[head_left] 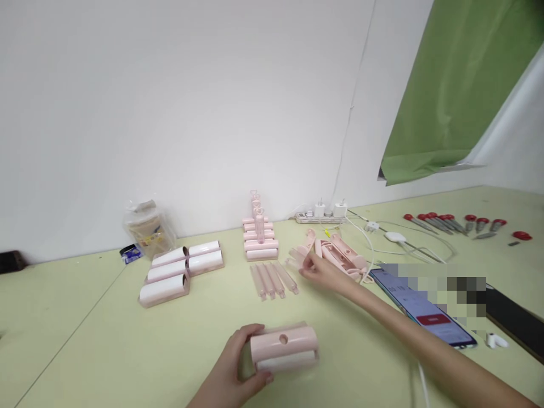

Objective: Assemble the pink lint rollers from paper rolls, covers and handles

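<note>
"What can't you make out around the hands?"

"The left hand (pixel 238 368) is cropped at the wrist by the bottom edge; some of its fingers disappear behind the tubular pale pink plastic holder (pixel 293 340), whose right end is blurred."

"And the right hand (pixel 317 270)?"

"Its fingertips are smeared beside the heap of glossy pale pink plastic parts (pixel 344 253); what they touch is unclear. The forearm (pixel 408 326) hides part of a thin white cable (pixel 423 382)."

"Anything at the sides?"

"A dark oblong object (pixel 11 262) is cut by the left edge, a flat black slab (pixel 512 318) by the right. Fine print on the long lit-screened phone (pixel 419 306) is unreadable, and a pixelated patch (pixel 457 294) masks what lies beside it."
</note>
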The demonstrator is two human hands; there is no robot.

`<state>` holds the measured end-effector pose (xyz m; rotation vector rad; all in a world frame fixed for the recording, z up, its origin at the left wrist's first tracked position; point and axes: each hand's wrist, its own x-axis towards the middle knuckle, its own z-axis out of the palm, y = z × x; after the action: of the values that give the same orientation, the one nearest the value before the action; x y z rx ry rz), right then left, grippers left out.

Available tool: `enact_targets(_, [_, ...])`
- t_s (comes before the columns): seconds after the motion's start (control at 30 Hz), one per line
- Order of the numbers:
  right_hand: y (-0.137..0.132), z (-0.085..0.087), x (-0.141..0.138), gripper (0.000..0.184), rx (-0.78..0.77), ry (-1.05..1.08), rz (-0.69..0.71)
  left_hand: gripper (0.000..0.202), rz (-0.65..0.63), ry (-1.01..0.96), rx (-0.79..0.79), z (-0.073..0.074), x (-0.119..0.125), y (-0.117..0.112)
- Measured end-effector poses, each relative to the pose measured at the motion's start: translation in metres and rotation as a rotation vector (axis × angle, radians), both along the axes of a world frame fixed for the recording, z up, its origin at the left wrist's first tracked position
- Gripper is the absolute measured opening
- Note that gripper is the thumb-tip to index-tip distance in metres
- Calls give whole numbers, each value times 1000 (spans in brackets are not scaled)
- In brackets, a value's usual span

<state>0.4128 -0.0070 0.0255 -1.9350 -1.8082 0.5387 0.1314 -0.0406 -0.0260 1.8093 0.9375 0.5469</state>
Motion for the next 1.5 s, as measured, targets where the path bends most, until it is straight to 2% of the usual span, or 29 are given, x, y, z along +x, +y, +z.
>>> enact_targets(0.1, [-22,26,2,25,13,95,143,51,-18,17,-7,3,-1,0])
enact_targets(0.17, [-38,47,-5,28,1,130,272,51,-54,32,-11,6,-2,0])
enact_targets(0.23, [-53,65,-18,24,-26,131,411,50,-90,40,-7,9,-2,0])
enact_targets(0.37, [-66,83,-47,19,-34,-5,546,47,-93,29,23,8,-3,1])
enact_targets(0.47, [-65,87,-58,18,20,-121,600,48,-83,25,22,6,-4,1])
enact_targets(0.57, [-61,91,-61,16,7,-203,650,49,-84,10,13,7,-4,-1])
enact_targets(0.77, [-58,103,-65,14,-25,-251,738,49,-82,-7,20,9,-4,0])
enact_targets(1.1, [-55,111,-75,31,-25,-347,904,50,-86,-9,27,12,-3,1])
enact_targets(1.23, [-54,113,-77,40,-44,-390,1011,51,-95,-13,33,10,-4,1])
enact_targets(1.5, [-37,107,-82,46,-199,-357,914,51,-96,-21,18,10,-3,1])
